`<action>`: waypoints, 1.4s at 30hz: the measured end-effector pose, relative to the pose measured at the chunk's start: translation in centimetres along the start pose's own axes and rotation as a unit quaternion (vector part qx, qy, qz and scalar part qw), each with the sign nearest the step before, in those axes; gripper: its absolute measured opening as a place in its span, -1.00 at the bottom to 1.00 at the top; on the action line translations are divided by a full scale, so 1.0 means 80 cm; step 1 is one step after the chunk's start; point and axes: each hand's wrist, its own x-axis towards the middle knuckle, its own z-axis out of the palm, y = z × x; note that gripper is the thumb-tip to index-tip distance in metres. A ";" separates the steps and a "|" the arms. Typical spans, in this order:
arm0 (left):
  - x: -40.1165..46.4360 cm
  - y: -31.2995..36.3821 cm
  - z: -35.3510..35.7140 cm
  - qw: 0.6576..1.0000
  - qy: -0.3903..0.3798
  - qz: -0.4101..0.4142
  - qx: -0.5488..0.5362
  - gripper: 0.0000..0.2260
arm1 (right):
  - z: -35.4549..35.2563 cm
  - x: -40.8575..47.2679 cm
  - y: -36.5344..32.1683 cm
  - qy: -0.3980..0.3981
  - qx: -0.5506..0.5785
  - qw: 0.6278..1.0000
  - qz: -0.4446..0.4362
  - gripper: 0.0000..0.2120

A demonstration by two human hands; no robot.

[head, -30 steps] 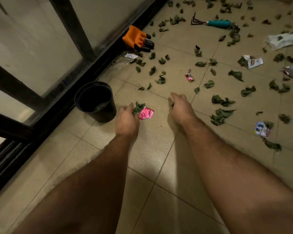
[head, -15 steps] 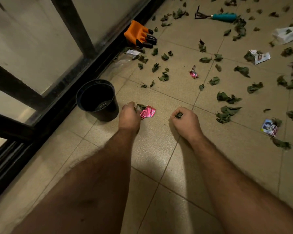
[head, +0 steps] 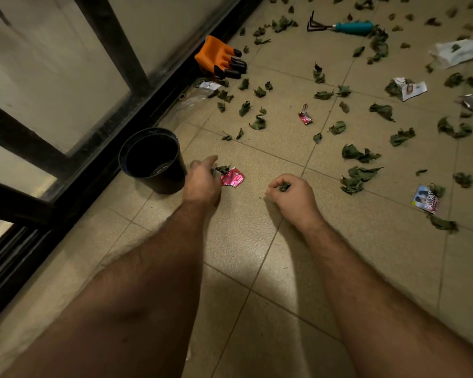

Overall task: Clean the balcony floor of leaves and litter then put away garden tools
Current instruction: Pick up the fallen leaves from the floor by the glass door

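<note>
Dried leaves litter the tiled floor; one small leaf sits inside the right hand, whose grip is curled closed round it; the left hand, fingers loosely bent, touches a leaf and pink wrapper just beside the black pot.

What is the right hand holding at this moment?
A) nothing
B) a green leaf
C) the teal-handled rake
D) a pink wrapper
B: the right hand has its fingers curled round a small green leaf, while the pink wrapper lies on the floor by the left hand.
</note>
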 end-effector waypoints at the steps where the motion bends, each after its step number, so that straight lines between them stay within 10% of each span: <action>1: 0.001 0.002 0.002 1.000 -0.018 0.005 0.008 -0.54 | -0.003 -0.001 0.000 -0.002 0.003 1.000 0.001 -0.86; 12: 0.000 0.037 0.003 0.988 0.106 -0.041 -0.102 -0.84 | -0.030 -0.015 -0.017 0.002 0.056 0.998 0.023 -0.95; 19: -0.041 0.077 -0.001 0.823 0.035 -0.214 -0.524 -0.91 | -0.075 -0.033 -0.046 0.021 0.396 0.905 0.156 -0.74; 28: -0.156 0.230 -0.104 0.632 -0.146 -0.298 -0.700 -0.90 | -0.189 -0.134 -0.163 0.069 0.560 0.780 0.272 -0.46; 42: -0.333 0.512 -0.464 0.560 -0.104 -0.346 -0.746 -0.63 | -0.451 -0.317 -0.541 0.110 0.570 0.779 0.235 -0.35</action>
